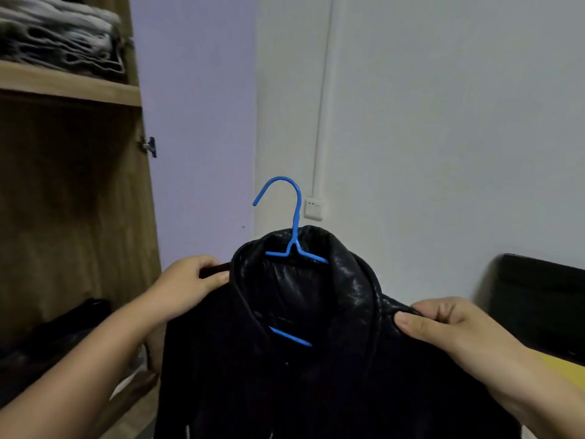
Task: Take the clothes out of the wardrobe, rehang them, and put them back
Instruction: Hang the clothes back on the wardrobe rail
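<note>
- head view: black shiny leather jacket point(316, 359) on blue wire hanger point(296, 236), held up in front of white wall point(443, 122), open room above the hook
- left hand point(190, 280) pinches left shoulder edge; right hand point(443, 324) grips right shoulder
- open wooden wardrobe point(79, 201) at left, folded grey clothes point(60, 36) on its shelf
- black bin point(538, 302) at right, near right hand

A black leather jacket point(316, 359) is held up on a blue hanger point(292, 236), hook upright above the collar. The left hand point(193, 280) grips one shoulder; the right hand point(443, 324) pinches the other. The open wardrobe point(79, 185) stands at left, folded clothes point(60, 33) on its shelf. A wall switch point(313, 209) sits behind.
</note>
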